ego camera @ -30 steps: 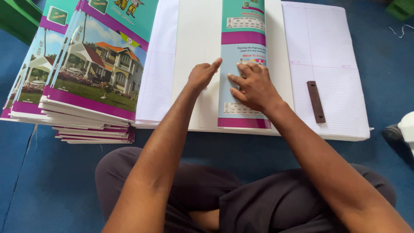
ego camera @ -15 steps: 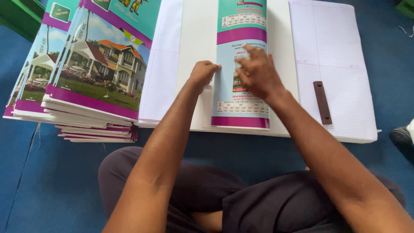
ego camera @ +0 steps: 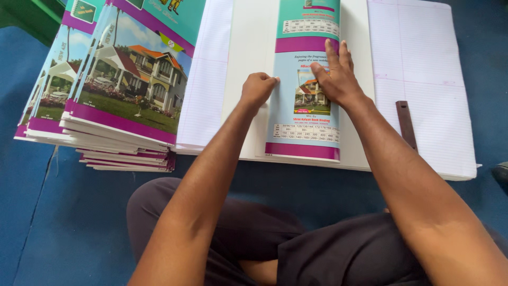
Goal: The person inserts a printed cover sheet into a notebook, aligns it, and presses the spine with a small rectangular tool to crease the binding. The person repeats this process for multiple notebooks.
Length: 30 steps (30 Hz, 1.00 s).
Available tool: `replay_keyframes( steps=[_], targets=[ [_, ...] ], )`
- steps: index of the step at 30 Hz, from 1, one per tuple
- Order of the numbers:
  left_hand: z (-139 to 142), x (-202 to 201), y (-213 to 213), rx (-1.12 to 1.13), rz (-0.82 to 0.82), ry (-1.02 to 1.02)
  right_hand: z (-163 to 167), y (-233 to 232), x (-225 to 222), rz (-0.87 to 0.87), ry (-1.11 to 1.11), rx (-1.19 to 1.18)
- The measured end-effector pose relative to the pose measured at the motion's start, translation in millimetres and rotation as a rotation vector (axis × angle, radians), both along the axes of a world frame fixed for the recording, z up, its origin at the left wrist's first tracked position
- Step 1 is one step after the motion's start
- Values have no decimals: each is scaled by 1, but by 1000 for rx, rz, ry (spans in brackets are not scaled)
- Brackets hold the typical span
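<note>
A folded notebook cover (ego camera: 304, 106), teal and light blue with purple bands and a small house picture, lies on a white sheet (ego camera: 251, 47) over a stack of ruled paper (ego camera: 418, 69). My left hand (ego camera: 257, 89) is curled into a loose fist, its knuckles pressing the cover's left folded edge. My right hand (ego camera: 336, 77) lies flat on the cover with fingers spread, pointing away from me. Neither hand holds anything.
A tall pile of finished notebooks (ego camera: 116, 90) with house pictures and purple borders stands to the left. A dark narrow ruler-like strip (ego camera: 406, 126) lies on the ruled paper at right. Blue floor mat (ego camera: 69, 222) surrounds everything. My crossed legs (ego camera: 296, 249) are below.
Both hands have slid farther away from me along the cover. The right hand flattened out higher up, and the left hand closed into a fist at the fold.
</note>
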State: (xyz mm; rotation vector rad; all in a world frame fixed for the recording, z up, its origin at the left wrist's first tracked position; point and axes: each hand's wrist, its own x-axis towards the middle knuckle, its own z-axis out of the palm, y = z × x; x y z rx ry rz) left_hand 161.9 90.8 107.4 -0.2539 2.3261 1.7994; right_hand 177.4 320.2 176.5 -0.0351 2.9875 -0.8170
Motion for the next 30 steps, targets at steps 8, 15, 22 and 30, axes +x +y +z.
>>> replay_keyframes(
  steps=[8,15,22,30],
  targets=[
    [22,6,1,-373,153,18,-6,-13,1,-18,-23,62],
    [33,12,0,-441,154,26,-8,-21,0,-29,-42,138],
    [17,11,3,-537,154,145,-13,-29,-1,-34,-80,227],
    [10,9,3,-527,171,165,-18,-28,-4,-31,-73,266]
  ],
)
